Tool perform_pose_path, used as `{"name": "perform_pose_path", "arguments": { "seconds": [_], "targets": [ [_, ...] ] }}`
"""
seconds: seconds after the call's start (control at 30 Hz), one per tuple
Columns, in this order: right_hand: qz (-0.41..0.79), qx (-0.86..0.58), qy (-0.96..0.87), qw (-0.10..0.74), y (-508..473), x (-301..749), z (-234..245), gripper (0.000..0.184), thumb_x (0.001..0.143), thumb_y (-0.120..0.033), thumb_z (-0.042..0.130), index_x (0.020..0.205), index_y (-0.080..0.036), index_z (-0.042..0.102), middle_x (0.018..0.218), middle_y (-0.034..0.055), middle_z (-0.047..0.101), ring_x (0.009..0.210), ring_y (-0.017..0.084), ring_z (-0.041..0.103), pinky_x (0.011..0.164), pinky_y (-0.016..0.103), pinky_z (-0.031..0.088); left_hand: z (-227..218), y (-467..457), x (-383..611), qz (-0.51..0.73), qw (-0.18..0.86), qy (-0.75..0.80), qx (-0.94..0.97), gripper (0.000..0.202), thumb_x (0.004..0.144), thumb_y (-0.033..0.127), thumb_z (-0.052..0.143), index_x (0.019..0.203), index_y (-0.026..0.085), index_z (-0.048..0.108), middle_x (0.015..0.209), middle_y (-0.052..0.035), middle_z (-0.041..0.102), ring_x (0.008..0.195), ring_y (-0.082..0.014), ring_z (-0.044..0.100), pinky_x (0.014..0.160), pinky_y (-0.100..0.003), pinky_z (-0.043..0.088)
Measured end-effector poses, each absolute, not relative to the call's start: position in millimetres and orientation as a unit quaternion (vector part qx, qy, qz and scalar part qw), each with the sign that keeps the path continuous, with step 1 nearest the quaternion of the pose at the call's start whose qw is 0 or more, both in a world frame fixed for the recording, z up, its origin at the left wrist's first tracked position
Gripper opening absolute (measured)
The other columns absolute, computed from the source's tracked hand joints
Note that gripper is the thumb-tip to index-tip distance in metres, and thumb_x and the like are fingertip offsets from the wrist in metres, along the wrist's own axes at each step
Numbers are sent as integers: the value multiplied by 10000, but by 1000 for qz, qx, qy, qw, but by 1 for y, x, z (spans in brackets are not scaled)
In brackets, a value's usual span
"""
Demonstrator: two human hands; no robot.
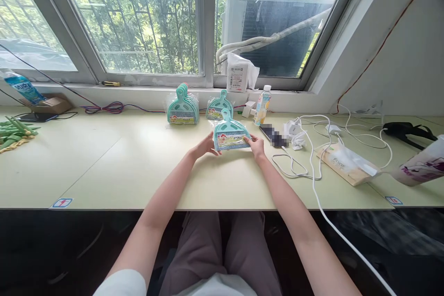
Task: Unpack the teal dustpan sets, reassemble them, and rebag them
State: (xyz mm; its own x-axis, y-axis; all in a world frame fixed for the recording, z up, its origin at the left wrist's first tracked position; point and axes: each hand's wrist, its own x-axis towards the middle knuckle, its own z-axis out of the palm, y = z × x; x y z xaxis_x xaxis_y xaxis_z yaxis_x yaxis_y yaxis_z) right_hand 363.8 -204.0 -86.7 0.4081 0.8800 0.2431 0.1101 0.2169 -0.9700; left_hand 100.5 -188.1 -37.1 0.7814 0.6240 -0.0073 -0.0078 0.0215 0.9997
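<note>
A mint-green mini dustpan and brush set (231, 130) in clear wrapping is held just above the table, its handle pointing away from me. My left hand (206, 144) grips its left edge, with the fingertips partly behind and under it. On the right edge, my right hand (255, 144) pinches it with the thumb on the front label. Behind it, one more wrapped set (217, 106) leans by the window ledge. Left of that stands a row of several matching sets (182, 108), packed one behind another.
Right of my hands are a drink bottle (263, 105), a phone (274, 136) on a cable, tangled white cords (314, 166), a tissue pack (348, 163) and a cup (421, 164). A tissue box (237, 76) sits on the ledge. Green leaves (15, 132) lie far left.
</note>
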Motion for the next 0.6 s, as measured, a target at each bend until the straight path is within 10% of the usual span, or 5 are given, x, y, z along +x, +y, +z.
{"name": "perform_pose_path", "arguments": {
  "seconds": [0.37,0.6],
  "targets": [
    [144,-566,-606,540,-226,316,-69,331,804,-402,628,1093,-250,684,963,55,735,852,254,703,773,386,550,-63,-144,78,480,359,449,663,259,758,302,618,960,150,673,971,-72,706,949,-239,624,849,-346,480],
    [166,-510,-713,452,-192,266,-81,660,651,-256,723,1282,-254,531,1142,48,667,914,225,654,745,351,544,-72,-124,26,467,257,561,633,181,769,247,566,905,180,664,925,-78,698,892,-246,615,834,-370,469]
  ]
}}
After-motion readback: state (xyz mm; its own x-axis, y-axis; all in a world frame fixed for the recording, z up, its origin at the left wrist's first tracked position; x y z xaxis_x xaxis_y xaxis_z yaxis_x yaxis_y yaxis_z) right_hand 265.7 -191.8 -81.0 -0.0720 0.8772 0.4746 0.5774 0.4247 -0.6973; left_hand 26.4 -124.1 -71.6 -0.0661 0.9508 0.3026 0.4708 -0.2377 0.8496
